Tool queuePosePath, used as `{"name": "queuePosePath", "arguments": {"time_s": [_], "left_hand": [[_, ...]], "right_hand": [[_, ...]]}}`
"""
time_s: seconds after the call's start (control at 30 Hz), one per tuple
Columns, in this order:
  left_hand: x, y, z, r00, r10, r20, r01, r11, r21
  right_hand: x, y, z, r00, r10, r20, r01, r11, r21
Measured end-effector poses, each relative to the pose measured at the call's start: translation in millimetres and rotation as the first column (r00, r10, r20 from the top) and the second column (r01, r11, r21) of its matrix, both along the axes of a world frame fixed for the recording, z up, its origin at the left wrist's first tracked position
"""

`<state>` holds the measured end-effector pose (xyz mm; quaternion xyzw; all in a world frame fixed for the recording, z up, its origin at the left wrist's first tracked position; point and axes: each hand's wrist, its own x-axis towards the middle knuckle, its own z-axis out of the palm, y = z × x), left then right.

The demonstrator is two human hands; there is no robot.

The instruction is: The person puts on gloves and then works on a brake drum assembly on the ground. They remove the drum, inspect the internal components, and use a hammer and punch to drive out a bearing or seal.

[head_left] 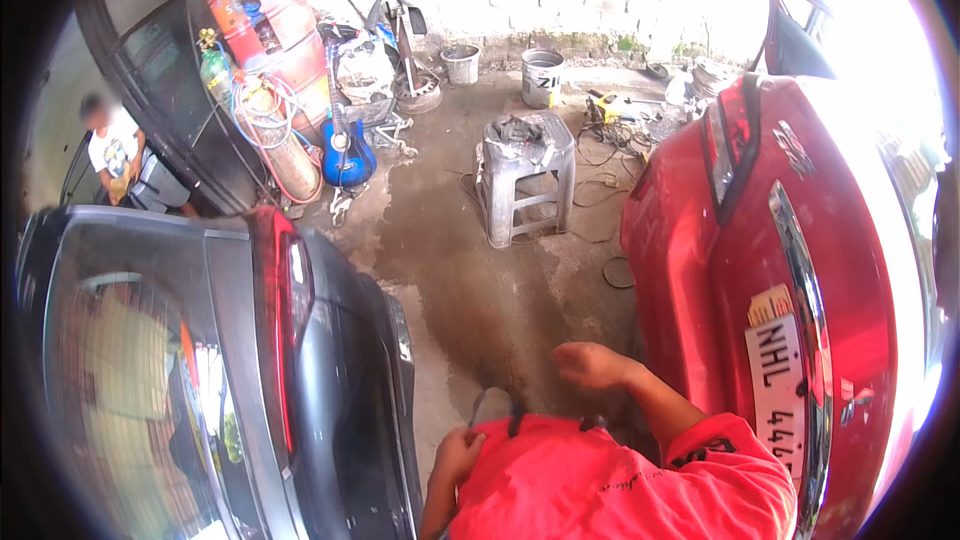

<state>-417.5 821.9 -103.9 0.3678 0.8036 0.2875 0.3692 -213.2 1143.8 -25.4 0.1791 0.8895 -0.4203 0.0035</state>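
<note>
My left hand (459, 453) is low at the left side of my red shirt (590, 485), with its fingers curled in. Whatever it may hold is hidden. Just beyond it shows a grey rounded thing (491, 406), perhaps a shoe, partly covered by the shirt. My right hand (594, 365) is held out in front of me over the floor, fingers loosely stretched toward the left and nothing visible in them. The dented rear of a red car (690, 270) stands to the right of that hand. On my left is the rear of a dark grey car (345, 360).
A grey plastic stool (527, 185) carries a dark crumpled item. Behind it stand two buckets (542, 78). A blue guitar (348, 155), gas cylinders (285, 155) and red drums (265, 10) line the left. Cables and a yellow tool (607, 108) lie right. A person (118, 155) sits far left.
</note>
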Motion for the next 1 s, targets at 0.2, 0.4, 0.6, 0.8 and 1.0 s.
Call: {"name": "queuePosePath", "arguments": {"time_s": [0.2,0.4,0.6,0.8,1.0], "left_hand": [[-161.6,149.9,88.2,0.993,0.088,-0.073,-0.089,0.996,-0.008],[-273.3,272.1,95.0,0.973,0.205,-0.102,-0.201,0.979,0.044],[-295.4,384.6,53.1,0.995,0.069,-0.067,-0.082,0.973,-0.216],[-313.5,470.6,68.1,0.978,0.145,0.147,-0.087,0.934,-0.347],[-375.6,595.4,122.8,0.985,0.156,0.07,-0.147,0.982,-0.119]], "right_hand": [[-79.3,121.3,-14.0,0.989,-0.145,0.013,0.145,0.981,-0.13],[-161.1,289.8,-70.3,0.914,-0.395,-0.09,0.384,0.916,-0.115],[-266.5,512.0,-155.4,0.824,-0.566,0.031,0.566,0.824,-0.032],[-357.2,618.5,-187.4,0.658,-0.612,0.44,0.617,0.772,0.151],[-355.2,673.5,-178.2,0.401,-0.916,-0.011,0.916,0.401,-0.014]]}}
